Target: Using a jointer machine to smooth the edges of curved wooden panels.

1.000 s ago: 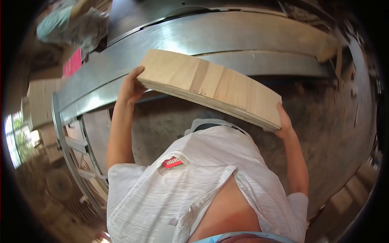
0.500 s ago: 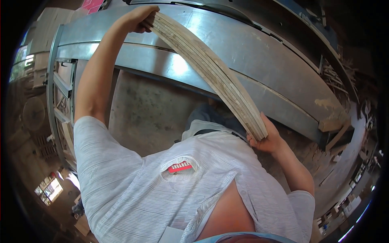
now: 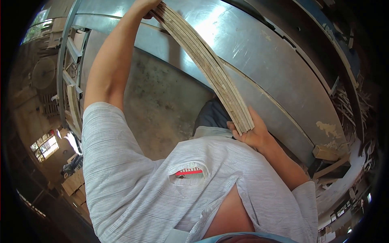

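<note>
A stack of several long, thin wooden strips (image 3: 206,62) spans between my two hands, looking curved in the wide view. At its far upper-left end, my left hand (image 3: 148,5) is closed around the strips, partly cut off by the picture's top edge. My right hand (image 3: 252,131) cups the near lower-right end close to my waist, its thumb on one side and fingertips on the other. The strips lie face to face with their ends nearly even. Beneath them extends a metal machine table (image 3: 259,69), and I cannot tell whether the stack touches it.
A metal frame (image 3: 65,60) stands at the table's left end. Small wood blocks (image 3: 325,152) sit at its right end. Scrap sticks (image 3: 347,106) are heaped beyond, at the far right. A dark rail (image 3: 320,36) runs along the back. Below the table shows a stained panel (image 3: 162,89).
The view has shifted, with the table now reaching higher in the picture. Both hands still grip the strips, and the right end now appears farther left and slightly higher.
</note>
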Action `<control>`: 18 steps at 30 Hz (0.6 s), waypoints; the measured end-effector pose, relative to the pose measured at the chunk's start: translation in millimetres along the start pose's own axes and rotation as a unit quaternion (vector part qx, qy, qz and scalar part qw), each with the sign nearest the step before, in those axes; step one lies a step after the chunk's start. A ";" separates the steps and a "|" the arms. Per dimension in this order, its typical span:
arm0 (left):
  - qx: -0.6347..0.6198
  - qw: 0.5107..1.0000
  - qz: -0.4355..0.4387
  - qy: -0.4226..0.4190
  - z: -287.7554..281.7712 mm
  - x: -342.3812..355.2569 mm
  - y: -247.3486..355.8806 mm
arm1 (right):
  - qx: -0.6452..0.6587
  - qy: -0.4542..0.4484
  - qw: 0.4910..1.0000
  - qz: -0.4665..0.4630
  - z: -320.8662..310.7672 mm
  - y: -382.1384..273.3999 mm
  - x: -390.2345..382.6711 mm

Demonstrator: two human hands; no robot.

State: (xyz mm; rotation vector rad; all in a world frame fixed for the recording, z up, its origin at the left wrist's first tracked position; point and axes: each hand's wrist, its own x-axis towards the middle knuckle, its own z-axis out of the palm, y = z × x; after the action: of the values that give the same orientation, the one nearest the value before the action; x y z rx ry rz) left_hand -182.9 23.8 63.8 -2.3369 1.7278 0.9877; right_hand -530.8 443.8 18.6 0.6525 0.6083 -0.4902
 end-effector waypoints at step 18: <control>-0.034 0.860 0.505 -0.056 -59.4 90.5 -134.8 | -0.041 0.016 0.999 0.004 17.8 2.4 1.5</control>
State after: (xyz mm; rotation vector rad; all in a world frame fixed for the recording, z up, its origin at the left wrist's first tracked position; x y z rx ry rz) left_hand -23.3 -27.2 21.3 -1.2107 2.9277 1.2195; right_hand -521.9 433.0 29.9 0.5858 0.6528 -0.4467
